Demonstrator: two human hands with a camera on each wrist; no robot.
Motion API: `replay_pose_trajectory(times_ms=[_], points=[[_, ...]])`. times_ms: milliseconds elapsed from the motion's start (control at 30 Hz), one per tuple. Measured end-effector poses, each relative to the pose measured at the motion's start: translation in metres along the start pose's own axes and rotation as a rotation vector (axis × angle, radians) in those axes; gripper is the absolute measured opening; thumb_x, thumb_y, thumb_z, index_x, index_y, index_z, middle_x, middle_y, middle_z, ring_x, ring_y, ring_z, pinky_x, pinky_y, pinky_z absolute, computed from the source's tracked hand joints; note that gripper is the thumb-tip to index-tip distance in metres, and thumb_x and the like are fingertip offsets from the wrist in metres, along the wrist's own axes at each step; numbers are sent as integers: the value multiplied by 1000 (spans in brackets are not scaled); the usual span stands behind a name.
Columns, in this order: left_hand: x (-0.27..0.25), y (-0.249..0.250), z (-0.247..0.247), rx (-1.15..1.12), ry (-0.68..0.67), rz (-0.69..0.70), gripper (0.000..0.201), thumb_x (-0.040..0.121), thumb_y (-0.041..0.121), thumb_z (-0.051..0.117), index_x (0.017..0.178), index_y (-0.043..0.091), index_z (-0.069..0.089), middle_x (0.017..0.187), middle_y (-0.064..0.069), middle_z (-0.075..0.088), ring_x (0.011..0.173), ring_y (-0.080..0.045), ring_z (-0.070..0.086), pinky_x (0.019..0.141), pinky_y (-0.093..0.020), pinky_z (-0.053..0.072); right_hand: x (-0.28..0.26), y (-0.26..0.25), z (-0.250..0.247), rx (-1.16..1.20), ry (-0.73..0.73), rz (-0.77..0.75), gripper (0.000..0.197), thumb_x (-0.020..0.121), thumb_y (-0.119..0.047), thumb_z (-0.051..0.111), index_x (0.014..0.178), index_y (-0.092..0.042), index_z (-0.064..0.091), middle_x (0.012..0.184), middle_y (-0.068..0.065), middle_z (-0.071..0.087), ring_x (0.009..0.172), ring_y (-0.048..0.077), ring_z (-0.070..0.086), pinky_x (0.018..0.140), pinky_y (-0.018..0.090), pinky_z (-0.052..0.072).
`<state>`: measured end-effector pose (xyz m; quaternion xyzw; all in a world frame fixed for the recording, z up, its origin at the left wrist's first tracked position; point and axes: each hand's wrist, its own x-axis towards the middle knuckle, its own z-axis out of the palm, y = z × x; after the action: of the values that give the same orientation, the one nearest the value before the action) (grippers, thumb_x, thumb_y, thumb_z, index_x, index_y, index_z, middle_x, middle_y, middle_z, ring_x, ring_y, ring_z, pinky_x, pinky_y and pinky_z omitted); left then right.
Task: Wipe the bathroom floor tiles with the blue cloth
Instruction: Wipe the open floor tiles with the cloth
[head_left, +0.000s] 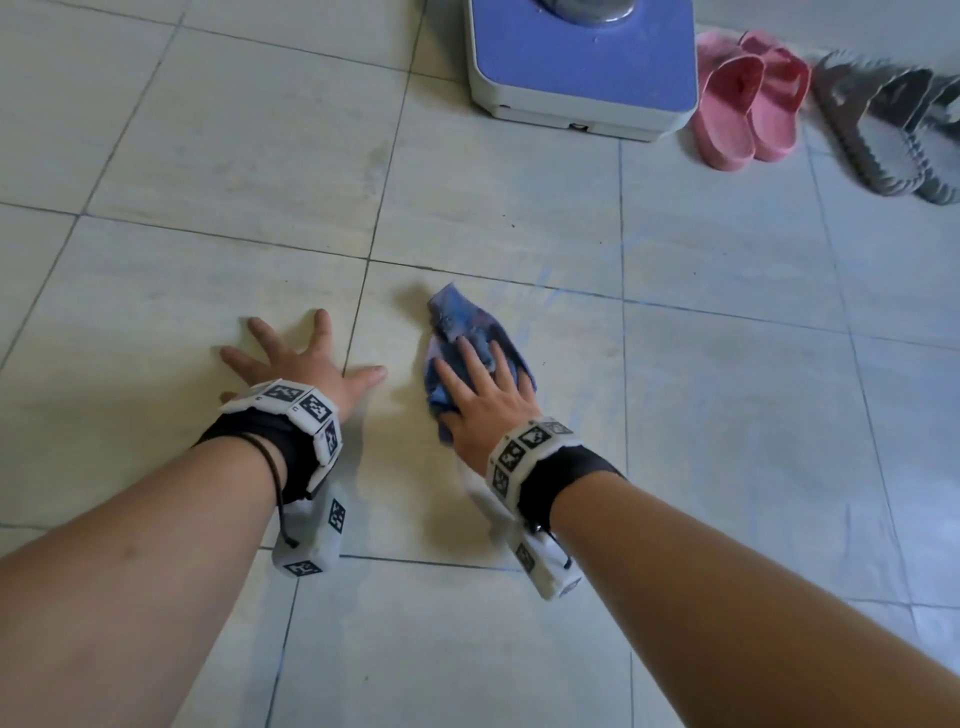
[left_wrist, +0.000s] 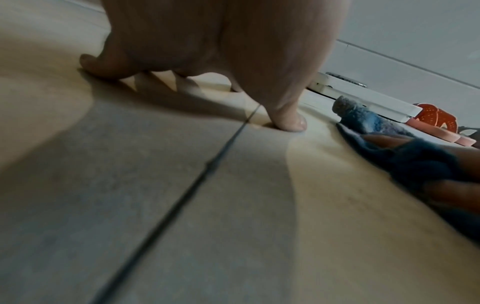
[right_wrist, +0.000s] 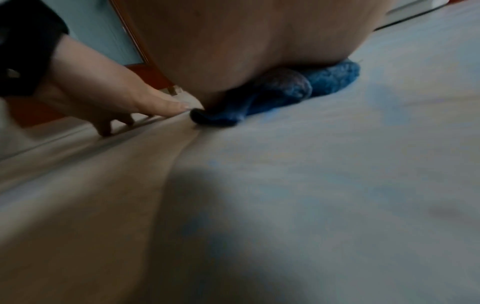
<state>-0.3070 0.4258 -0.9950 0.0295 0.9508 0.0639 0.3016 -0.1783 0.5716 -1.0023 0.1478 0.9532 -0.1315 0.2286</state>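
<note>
The person's right hand (head_left: 485, 387) lies palm-down on the blue cloth (head_left: 460, 325), fingers straight and slightly spread, pressing the bunched fabric flat against the floor tiles (head_left: 234, 156). The cloth sits near the middle of the floor, just right of a dark grout line, with its crumpled far end poking out beyond the fingertips and a smaller fold showing at the heel of the hand. In the right wrist view the cloth (right_wrist: 330, 79) bulges from under the palm, dark blue and nubbly, flush with the tile.

The left hand (head_left: 298, 358) is planted on the bare tile just left of the cloth, fingers splayed wide and holding nothing; its thumb points toward the cloth without touching it. The left wrist view shows the fingertips (left_wrist: 292, 123) resting on the floor beside the grout line, with the cloth (left_wrist: 369, 121) and the right hand's fingers off to the right.

Both wrists carry white marker bands (head_left: 524, 447) over black straps.

At the far side stands a blue-topped white base (head_left: 582, 67) with a metal fitting on it. To its right lies a pair of pink slippers (head_left: 737, 104), and further right a grey pair of slippers (head_left: 883, 124) with serrated edges, blurred.
</note>
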Motion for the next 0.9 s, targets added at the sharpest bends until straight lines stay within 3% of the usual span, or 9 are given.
replay_pose_trajectory(times_ms=[200, 300, 433, 500, 600, 700, 800, 900], points=[[-9, 4, 7, 13, 11, 18, 87, 88, 72, 49, 156, 42, 4, 162, -13, -25, 146, -48, -19, 113, -71, 11, 11, 47, -21, 114, -2, 280, 61, 103, -46, 27, 154, -37, -4, 162, -5, -20, 148, 31, -17, 118, 55, -1], [-9, 4, 9, 27, 0, 20, 86, 89, 73, 46, 155, 42, 1, 161, -13, -25, 146, -48, -19, 114, -69, 10, 2, 14, -10, 99, -13, 182, 65, 101, -46, 32, 154, -36, -4, 161, 0, -22, 147, 36, -18, 117, 57, -2], [-8, 0, 6, 59, -24, 41, 87, 89, 73, 46, 156, 43, -1, 161, -12, -26, 146, -48, -19, 116, -68, 9, -11, -8, 11, 13, -8, 9, 69, 99, -46, 40, 155, -36, 0, 163, -2, -17, 148, 33, -15, 117, 55, 0], [-10, -5, 6, 66, -35, 64, 87, 89, 73, 45, 156, 43, -1, 161, -10, -27, 146, -46, -21, 115, -69, 9, -8, 11, 6, 11, 13, 29, 68, 99, -45, 41, 155, -37, 2, 163, -5, -15, 149, 31, -12, 117, 55, 3], [-15, -11, 8, 103, -51, 96, 88, 89, 75, 42, 156, 42, -3, 161, -10, -29, 147, -44, -22, 114, -68, 9, -4, 47, -8, 84, 14, 183, 62, 102, -44, 33, 154, -38, 0, 163, -7, -16, 149, 30, -13, 118, 55, 3], [-20, -15, 7, 120, -56, 122, 89, 89, 75, 42, 156, 41, -3, 161, -9, -29, 147, -42, -22, 115, -67, 7, -7, 45, -13, 94, -20, 258, 61, 103, -45, 28, 154, -37, -4, 162, -5, -22, 148, 31, -17, 118, 56, -1], [-21, -19, 7, 107, -45, 132, 88, 89, 73, 46, 157, 42, 0, 162, -8, -28, 148, -41, -22, 116, -65, 5, -19, -2, 4, 43, -17, 93, 65, 101, -45, 34, 155, -35, -2, 162, 0, -21, 147, 36, -17, 117, 58, -1], [-18, -20, 6, 105, -50, 132, 88, 88, 72, 48, 156, 44, 0, 161, -5, -29, 148, -39, -23, 116, -66, 4, -34, -27, 25, -57, -28, -82, 65, 101, -47, 34, 155, -36, 0, 163, -3, -17, 149, 33, -15, 118, 57, 1]])
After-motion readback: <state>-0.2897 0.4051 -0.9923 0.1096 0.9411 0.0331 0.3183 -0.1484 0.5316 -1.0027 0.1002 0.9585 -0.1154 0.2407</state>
